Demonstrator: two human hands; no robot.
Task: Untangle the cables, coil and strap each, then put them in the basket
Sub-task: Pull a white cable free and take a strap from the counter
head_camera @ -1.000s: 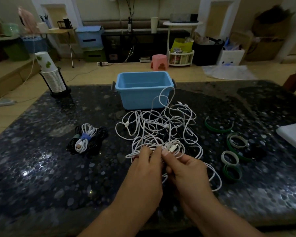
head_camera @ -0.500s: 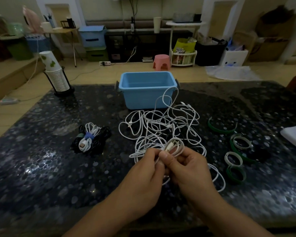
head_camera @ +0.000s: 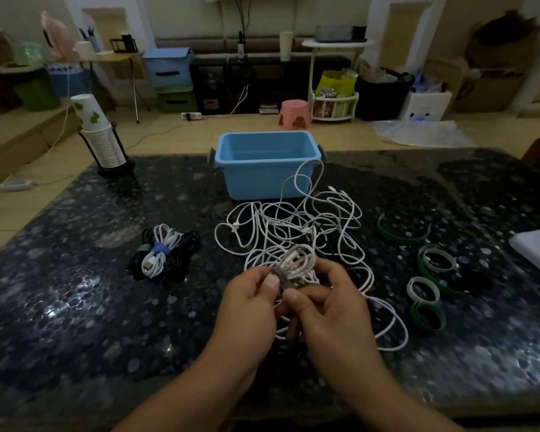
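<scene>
Both hands meet above the near edge of the dark speckled bench [head_camera: 75, 307]. The left hand [head_camera: 250, 304] and right hand [head_camera: 331, 307] each pinch a small coil of white cable [head_camera: 300, 263] between them (blurred; a strap cannot be made out). The tangled white cables [head_camera: 296, 222] lie just behind, touching the empty blue basket [head_camera: 267, 169]. One strapped bundle [head_camera: 161, 254] lies left; loose green straps [head_camera: 424, 307] lie right.

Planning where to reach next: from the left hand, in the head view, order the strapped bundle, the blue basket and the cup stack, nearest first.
From the left hand:
1. Strapped bundle, on the table just to its left.
2. Blue basket, straight ahead at the table's far edge.
3. Cup stack, at the far left corner.
</scene>
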